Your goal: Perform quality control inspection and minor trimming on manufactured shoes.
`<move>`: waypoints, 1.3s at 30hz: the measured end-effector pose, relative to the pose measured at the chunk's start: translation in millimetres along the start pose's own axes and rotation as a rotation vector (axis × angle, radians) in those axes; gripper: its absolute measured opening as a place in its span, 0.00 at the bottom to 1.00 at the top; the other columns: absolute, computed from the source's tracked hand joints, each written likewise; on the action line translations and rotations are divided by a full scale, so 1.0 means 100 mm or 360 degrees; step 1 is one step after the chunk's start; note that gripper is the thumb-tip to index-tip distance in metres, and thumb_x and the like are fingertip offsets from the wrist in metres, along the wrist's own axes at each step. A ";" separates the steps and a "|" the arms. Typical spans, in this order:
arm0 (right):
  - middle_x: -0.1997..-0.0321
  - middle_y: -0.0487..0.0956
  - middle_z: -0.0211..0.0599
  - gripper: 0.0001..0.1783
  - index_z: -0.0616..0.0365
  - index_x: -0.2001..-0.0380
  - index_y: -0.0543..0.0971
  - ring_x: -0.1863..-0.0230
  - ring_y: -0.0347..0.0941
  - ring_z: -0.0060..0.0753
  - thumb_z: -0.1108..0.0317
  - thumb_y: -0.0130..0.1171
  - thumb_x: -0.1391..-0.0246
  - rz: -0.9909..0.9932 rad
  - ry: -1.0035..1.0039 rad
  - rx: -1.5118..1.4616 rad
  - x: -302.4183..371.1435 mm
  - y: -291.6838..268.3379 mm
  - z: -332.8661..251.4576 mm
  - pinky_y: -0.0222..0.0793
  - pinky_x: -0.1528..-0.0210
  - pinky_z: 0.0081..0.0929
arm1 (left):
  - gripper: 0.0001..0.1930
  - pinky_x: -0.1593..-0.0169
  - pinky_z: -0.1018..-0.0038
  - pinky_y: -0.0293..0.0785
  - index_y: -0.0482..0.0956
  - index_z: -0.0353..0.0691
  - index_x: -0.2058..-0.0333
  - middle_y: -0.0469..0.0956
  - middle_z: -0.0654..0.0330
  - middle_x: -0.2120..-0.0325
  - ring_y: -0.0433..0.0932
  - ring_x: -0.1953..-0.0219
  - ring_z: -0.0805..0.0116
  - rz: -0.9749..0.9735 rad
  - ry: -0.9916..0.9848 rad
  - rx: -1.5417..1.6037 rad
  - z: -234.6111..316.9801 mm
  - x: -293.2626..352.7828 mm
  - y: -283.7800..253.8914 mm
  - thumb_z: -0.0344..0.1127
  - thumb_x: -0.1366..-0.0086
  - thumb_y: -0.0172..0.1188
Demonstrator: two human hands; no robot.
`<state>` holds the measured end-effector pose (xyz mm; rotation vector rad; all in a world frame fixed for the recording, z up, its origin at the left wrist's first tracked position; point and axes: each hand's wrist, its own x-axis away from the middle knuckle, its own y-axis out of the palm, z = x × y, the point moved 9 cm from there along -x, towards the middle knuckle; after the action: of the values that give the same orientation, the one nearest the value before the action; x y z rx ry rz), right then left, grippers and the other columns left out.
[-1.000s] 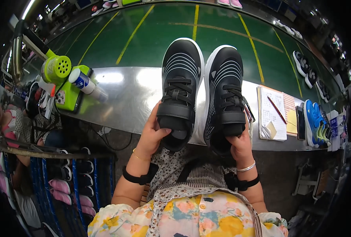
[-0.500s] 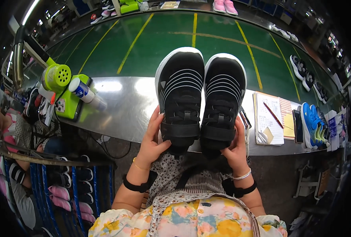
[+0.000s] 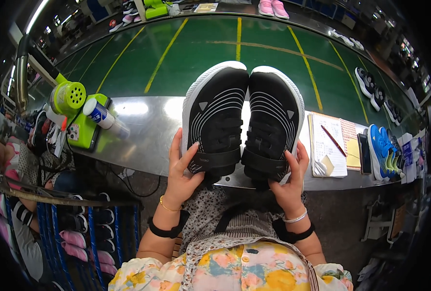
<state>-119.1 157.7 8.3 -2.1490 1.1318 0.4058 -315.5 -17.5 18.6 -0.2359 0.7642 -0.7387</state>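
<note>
A pair of black sneakers with white soles and thin white curved lines is held up side by side, toes pointing away from me. My left hand [image 3: 184,169] grips the heel end of the left sneaker [image 3: 218,116], thumb at the back and fingers along its outer side. In the same way, my right hand [image 3: 290,177] holds the right sneaker [image 3: 273,119] by its heel. Both shoes lean so their outer sides show, and each has a strap across the ankle. Beneath them lies the edge of a metal worktop [image 3: 150,140].
Beyond the worktop runs a green conveyor belt [image 3: 191,58] with yellow lines. On the left stand a lime-green device [image 3: 87,121] and a white-capped bottle [image 3: 99,112]. A notebook [image 3: 329,150], pen, phone and blue shoe [image 3: 380,150] lie right. A shoe rack [image 3: 89,233] stands lower left; a person sits beyond it.
Both sneakers have turned in my hands, rolling so their outer sides face up more and the toes tip together. My fingers have shifted along the heel sides.
</note>
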 end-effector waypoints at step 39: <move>0.40 0.60 0.59 0.40 0.50 0.50 0.72 0.40 0.55 0.63 0.74 0.69 0.75 -0.0611 -0.0384 0.0382 0.24 0.32 -0.50 0.48 0.39 0.55 | 0.16 0.55 0.73 0.64 0.76 0.39 0.66 0.68 0.58 0.68 0.68 0.61 0.63 0.0077 -0.0293 0.0403 0.05 -0.66 0.01 0.43 0.50 0.64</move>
<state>-133.0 96.5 18.2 -1.9825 0.5846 0.3232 -343.5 27.8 57.9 -0.0547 0.4947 -0.7486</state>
